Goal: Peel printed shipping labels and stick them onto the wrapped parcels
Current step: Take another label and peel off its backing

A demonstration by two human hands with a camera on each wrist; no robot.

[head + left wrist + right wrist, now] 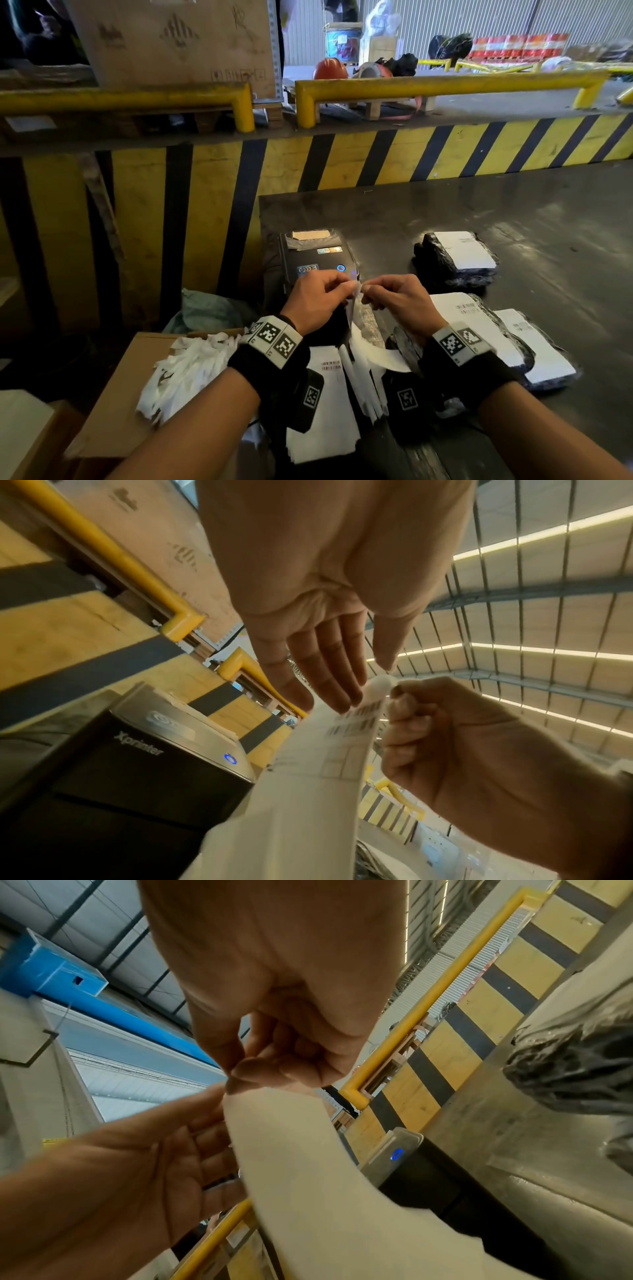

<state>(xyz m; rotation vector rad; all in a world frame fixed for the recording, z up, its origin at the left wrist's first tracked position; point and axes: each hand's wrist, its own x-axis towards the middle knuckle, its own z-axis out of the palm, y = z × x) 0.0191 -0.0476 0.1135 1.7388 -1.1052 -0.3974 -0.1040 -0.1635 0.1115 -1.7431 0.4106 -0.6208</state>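
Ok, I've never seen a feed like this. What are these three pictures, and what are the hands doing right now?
No robot here: a person works with bare hands, wearing a camera on the head and one on each wrist. The large picture is the head view, looking down at a dark table. The other two look along each hand from below, which is why you see roof.

On the table stand a black label printer and several black wrapped parcels, the ones in view already bearing white labels. A cardboard box at the left holds torn white paper strips.

The left hand and right hand meet above the table, both pinching the top end of a printed label, apparently starting to peel it.
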